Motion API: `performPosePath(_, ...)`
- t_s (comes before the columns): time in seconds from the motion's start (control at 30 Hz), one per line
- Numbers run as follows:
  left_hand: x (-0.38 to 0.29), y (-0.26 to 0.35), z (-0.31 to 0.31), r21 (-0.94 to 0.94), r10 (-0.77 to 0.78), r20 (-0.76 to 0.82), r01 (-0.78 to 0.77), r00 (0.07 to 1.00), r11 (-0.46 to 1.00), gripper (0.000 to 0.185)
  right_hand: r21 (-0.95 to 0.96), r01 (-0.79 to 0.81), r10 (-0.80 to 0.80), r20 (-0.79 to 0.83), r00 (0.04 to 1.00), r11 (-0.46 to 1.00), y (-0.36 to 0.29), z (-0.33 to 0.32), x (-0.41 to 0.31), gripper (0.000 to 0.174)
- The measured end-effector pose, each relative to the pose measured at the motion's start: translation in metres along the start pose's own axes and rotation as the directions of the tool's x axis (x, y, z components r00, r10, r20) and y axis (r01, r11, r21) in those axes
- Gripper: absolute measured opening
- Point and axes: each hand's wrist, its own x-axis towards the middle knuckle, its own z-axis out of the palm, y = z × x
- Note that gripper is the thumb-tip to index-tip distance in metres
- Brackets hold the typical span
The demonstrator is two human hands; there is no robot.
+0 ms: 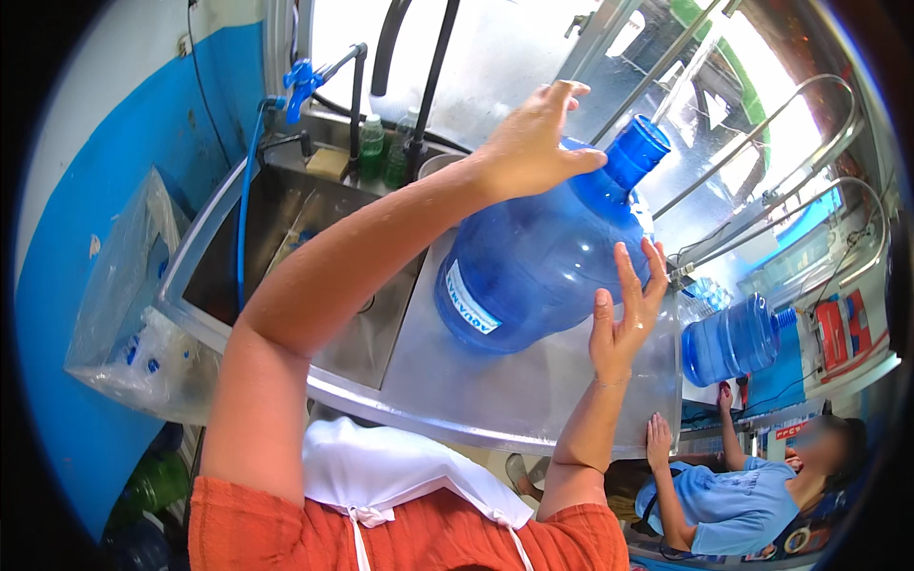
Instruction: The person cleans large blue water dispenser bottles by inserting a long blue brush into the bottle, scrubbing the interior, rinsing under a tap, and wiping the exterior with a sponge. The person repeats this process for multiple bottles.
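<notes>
A large blue plastic water jug [528,264] stands on the stainless steel counter [457,400] in front of me, a blue cap [639,146] on its neck. My left hand [539,143] is raised at the jug's shoulder, fingers spread and thumb beside the neck; whether it touches is unclear. My right hand [628,314] is upright by the jug's near right side, fingers apart, and contact cannot be told. Both hands and forearms look wet. A clear stream or tube [689,71] shows above the cap.
A steel sink [343,285] with a blue tap [303,89], sponge [328,163] and green bottles [371,146] lies left. Bent metal pipes [757,125] cross the right. Another person in a blue shirt [742,507] rests a hand on the counter's right end, near another jug [728,339].
</notes>
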Motion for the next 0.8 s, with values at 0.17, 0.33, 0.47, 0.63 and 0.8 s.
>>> performPosePath(0.17, -0.104, -0.022, -0.064, -0.086, -0.092, 0.029, 0.094, 0.995, 0.992, 0.042, 0.068, 0.118, -0.109, -0.127, 0.986, 0.991, -0.012, -0.002, -0.011, 0.037)
performPosePath(0.33, -0.248, -0.066, -0.112, -0.16, -0.557, 0.194, 0.587, 0.807, 0.794, 0.025, 0.144, 0.179, -0.155, -0.163, 0.974, 0.973, -0.025, -0.001, -0.028, 0.027)
performPosePath(0.47, -0.355, -0.079, -0.129, -0.107, -0.811, 0.007, 0.807, 0.585, 0.581, 0.018, 0.328, 0.126, -0.039, -0.257, 0.966, 0.936, -0.039, 0.008, -0.042, 0.019)
performPosePath(0.63, -0.425, -0.062, -0.135, -0.257, -0.898, -0.122, 0.86, 0.424, 0.441, 0.016, 0.557, -0.004, -0.102, 0.159, 0.982, 0.83, -0.068, 0.058, -0.072, 0.025)
performPosePath(0.8, -0.417, -0.044, -0.128, -0.133, -0.891, -0.113, 0.882, 0.439, 0.452, 0.018, 0.658, -0.046, -0.466, 0.579, 0.669, 0.751, -0.098, 0.124, -0.118, 0.038)
